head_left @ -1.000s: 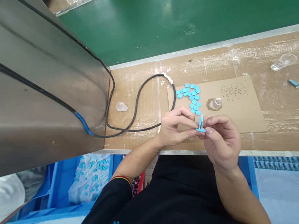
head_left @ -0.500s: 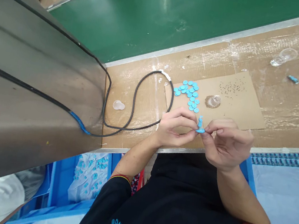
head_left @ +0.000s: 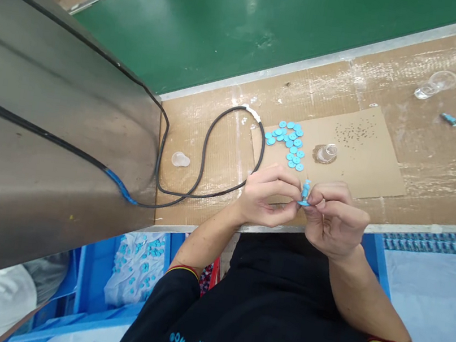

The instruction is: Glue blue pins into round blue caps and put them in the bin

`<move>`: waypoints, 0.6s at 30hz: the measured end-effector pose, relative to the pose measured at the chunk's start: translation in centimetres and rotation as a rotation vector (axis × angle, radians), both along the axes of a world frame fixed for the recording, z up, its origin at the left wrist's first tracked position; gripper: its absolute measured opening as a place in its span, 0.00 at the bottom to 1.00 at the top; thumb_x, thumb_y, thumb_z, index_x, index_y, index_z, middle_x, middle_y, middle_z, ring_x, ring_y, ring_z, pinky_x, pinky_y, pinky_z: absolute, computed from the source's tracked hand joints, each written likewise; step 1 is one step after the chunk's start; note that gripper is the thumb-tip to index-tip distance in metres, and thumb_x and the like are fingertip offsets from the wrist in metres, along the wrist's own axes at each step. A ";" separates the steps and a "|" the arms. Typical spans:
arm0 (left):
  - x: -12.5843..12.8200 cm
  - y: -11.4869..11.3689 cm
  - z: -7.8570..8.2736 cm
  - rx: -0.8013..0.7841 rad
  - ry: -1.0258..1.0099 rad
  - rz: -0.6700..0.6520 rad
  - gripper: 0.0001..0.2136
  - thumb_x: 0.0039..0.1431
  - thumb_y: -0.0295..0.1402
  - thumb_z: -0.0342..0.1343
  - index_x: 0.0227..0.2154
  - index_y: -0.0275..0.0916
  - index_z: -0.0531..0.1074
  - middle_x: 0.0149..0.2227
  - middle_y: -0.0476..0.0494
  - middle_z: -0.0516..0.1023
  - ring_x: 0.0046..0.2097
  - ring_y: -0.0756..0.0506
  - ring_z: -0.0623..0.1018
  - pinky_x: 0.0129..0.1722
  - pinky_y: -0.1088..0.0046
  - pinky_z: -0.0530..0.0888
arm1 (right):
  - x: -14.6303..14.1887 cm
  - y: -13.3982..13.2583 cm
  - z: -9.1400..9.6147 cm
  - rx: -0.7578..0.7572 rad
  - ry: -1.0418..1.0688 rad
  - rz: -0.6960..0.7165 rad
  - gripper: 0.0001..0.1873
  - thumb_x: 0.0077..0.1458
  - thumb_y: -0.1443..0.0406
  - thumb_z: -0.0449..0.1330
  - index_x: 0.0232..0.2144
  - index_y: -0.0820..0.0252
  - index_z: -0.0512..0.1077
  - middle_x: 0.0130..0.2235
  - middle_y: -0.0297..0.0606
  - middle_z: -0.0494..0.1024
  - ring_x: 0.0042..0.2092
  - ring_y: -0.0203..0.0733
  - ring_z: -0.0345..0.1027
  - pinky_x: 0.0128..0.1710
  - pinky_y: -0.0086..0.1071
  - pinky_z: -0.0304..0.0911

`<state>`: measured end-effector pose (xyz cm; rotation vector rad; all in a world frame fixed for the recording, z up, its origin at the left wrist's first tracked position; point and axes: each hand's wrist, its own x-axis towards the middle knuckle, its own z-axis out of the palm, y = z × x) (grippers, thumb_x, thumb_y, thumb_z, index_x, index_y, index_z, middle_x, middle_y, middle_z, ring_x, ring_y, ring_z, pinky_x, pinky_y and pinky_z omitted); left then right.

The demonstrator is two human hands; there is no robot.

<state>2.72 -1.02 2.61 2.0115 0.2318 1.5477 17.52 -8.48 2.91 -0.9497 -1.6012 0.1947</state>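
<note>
My left hand (head_left: 267, 197) and my right hand (head_left: 334, 218) meet above the near edge of the workbench, both pinching a small blue figure on a round base (head_left: 305, 194). The figure stands upright between the fingertips of both hands. Just beyond the hands, several blue round discs (head_left: 289, 144) lie scattered on a cardboard sheet (head_left: 359, 150). A small clear plastic cup (head_left: 325, 153) sits on the same sheet to the right of the discs.
A black cable (head_left: 209, 151) loops over the bench from a large grey metal housing (head_left: 46, 126) at left. A green conveyor belt (head_left: 250, 20) runs behind. Clear cups (head_left: 433, 84), (head_left: 180, 159) and a small blue piece (head_left: 449, 119) lie around. A blue bin with blue parts (head_left: 137, 263) sits below.
The right hand's fingers have curled in closer around the figure, and both hands have shifted slightly toward me. The view has drifted a little.
</note>
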 end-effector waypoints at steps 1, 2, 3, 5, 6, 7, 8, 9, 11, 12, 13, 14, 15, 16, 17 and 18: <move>0.0 0.0 0.0 -0.001 -0.001 0.003 0.06 0.59 0.23 0.63 0.35 0.39 0.74 0.33 0.51 0.78 0.33 0.53 0.79 0.33 0.76 0.76 | 0.0 0.0 0.0 -0.001 -0.002 0.003 0.11 0.66 0.72 0.59 0.34 0.51 0.66 0.35 0.32 0.75 0.36 0.38 0.72 0.30 0.33 0.68; 0.0 -0.1 -0.1 -0.001 0.000 0.006 0.06 0.59 0.22 0.63 0.35 0.39 0.74 0.33 0.51 0.78 0.33 0.53 0.79 0.33 0.76 0.76 | 0.0 -0.1 0.0 0.000 -0.003 0.005 0.11 0.67 0.72 0.59 0.34 0.52 0.66 0.34 0.32 0.75 0.36 0.38 0.72 0.30 0.33 0.67; 0.0 -0.1 -0.1 0.002 0.003 0.008 0.06 0.58 0.22 0.63 0.35 0.39 0.74 0.33 0.51 0.78 0.33 0.53 0.79 0.33 0.76 0.76 | 0.0 -0.1 0.0 0.000 -0.001 0.007 0.12 0.67 0.72 0.59 0.33 0.52 0.66 0.34 0.32 0.74 0.35 0.38 0.72 0.30 0.32 0.67; -0.1 0.0 -0.1 0.012 0.012 0.009 0.06 0.59 0.22 0.63 0.35 0.39 0.74 0.33 0.51 0.78 0.33 0.53 0.79 0.33 0.76 0.77 | -0.1 0.0 -0.1 0.004 0.018 0.017 0.13 0.66 0.73 0.59 0.31 0.53 0.64 0.33 0.32 0.73 0.35 0.37 0.71 0.30 0.31 0.67; -0.2 0.1 -0.1 0.016 0.020 0.009 0.06 0.59 0.23 0.63 0.36 0.39 0.74 0.33 0.51 0.78 0.32 0.53 0.79 0.33 0.75 0.77 | -0.2 0.0 -0.1 0.006 0.037 0.022 0.13 0.66 0.73 0.59 0.31 0.53 0.64 0.33 0.32 0.72 0.34 0.36 0.71 0.30 0.31 0.68; -0.2 0.2 -0.1 0.020 0.029 0.005 0.05 0.60 0.24 0.63 0.36 0.40 0.74 0.33 0.51 0.79 0.32 0.53 0.80 0.33 0.75 0.77 | -0.3 0.1 -0.2 0.007 0.062 0.026 0.13 0.66 0.73 0.60 0.31 0.53 0.64 0.33 0.32 0.72 0.34 0.36 0.70 0.30 0.30 0.68; -0.3 0.2 0.0 0.022 0.038 0.000 0.05 0.61 0.25 0.63 0.37 0.40 0.74 0.33 0.51 0.79 0.32 0.53 0.80 0.33 0.75 0.77 | -0.4 0.1 -0.3 0.007 0.091 0.027 0.12 0.67 0.72 0.60 0.32 0.53 0.65 0.34 0.32 0.73 0.35 0.37 0.71 0.31 0.31 0.69; -0.4 0.2 0.1 0.023 0.045 -0.003 0.04 0.62 0.26 0.63 0.37 0.40 0.74 0.33 0.51 0.79 0.32 0.53 0.80 0.33 0.75 0.77 | -0.6 0.1 -0.4 0.004 0.118 0.030 0.11 0.67 0.72 0.60 0.34 0.52 0.66 0.35 0.33 0.73 0.36 0.37 0.71 0.33 0.31 0.71; -0.7 0.2 0.3 0.019 0.059 -0.011 0.04 0.63 0.27 0.63 0.38 0.40 0.75 0.33 0.51 0.79 0.32 0.52 0.79 0.32 0.75 0.77 | -1.1 0.0 -0.5 -0.012 0.157 0.047 0.07 0.68 0.70 0.60 0.39 0.51 0.68 0.37 0.34 0.75 0.37 0.39 0.73 0.36 0.33 0.74; -0.8 0.1 0.4 0.010 0.074 -0.017 0.03 0.63 0.27 0.63 0.38 0.41 0.76 0.33 0.50 0.79 0.32 0.52 0.79 0.32 0.74 0.77 | -1.2 -0.2 -0.5 -0.022 0.165 0.060 0.07 0.68 0.70 0.59 0.42 0.51 0.68 0.38 0.35 0.76 0.38 0.39 0.74 0.37 0.34 0.75; -0.9 0.2 0.4 0.002 0.092 -0.026 0.03 0.63 0.27 0.64 0.38 0.41 0.76 0.33 0.50 0.80 0.31 0.52 0.79 0.32 0.74 0.77 | -1.1 -0.5 -0.6 -0.036 0.168 0.069 0.07 0.69 0.70 0.59 0.43 0.50 0.68 0.39 0.35 0.77 0.39 0.39 0.75 0.38 0.34 0.75; -1.1 0.2 0.4 -0.007 0.124 -0.041 0.04 0.63 0.27 0.64 0.38 0.41 0.77 0.34 0.50 0.80 0.32 0.52 0.79 0.33 0.73 0.78 | -0.7 -1.0 -0.8 -0.047 0.170 0.065 0.08 0.68 0.70 0.59 0.44 0.50 0.68 0.40 0.35 0.77 0.39 0.38 0.76 0.38 0.33 0.75; -1.2 0.4 0.3 -0.015 0.162 -0.053 0.05 0.63 0.27 0.64 0.39 0.42 0.78 0.34 0.50 0.81 0.33 0.51 0.80 0.34 0.73 0.78 | 0.0 -1.7 -1.1 -0.051 0.172 0.040 0.09 0.68 0.71 0.60 0.45 0.50 0.68 0.41 0.34 0.78 0.38 0.37 0.76 0.37 0.32 0.76; -1.3 0.6 0.2 -0.009 0.171 -0.053 0.05 0.62 0.27 0.66 0.40 0.42 0.78 0.35 0.49 0.82 0.32 0.51 0.80 0.33 0.73 0.78 | 1.1 -2.7 -1.5 -0.043 0.180 -0.021 0.11 0.67 0.72 0.61 0.45 0.49 0.68 0.41 0.33 0.78 0.36 0.35 0.76 0.36 0.31 0.76; -1.5 0.8 0.1 -0.007 0.193 -0.052 0.06 0.61 0.28 0.66 0.40 0.42 0.79 0.35 0.49 0.82 0.32 0.50 0.81 0.32 0.72 0.79 | 2.7 -4.0 -2.1 -0.031 0.187 -0.118 0.13 0.66 0.72 0.63 0.46 0.48 0.68 0.41 0.32 0.79 0.34 0.34 0.75 0.35 0.30 0.75; -1.6 1.2 -0.1 -0.007 0.210 -0.042 0.06 0.60 0.28 0.67 0.40 0.43 0.80 0.34 0.49 0.82 0.32 0.50 0.81 0.31 0.72 0.78 | 4.7 -5.8 -2.9 -0.015 0.192 -0.249 0.15 0.64 0.71 0.65 0.46 0.47 0.68 0.42 0.30 0.79 0.32 0.33 0.74 0.33 0.30 0.75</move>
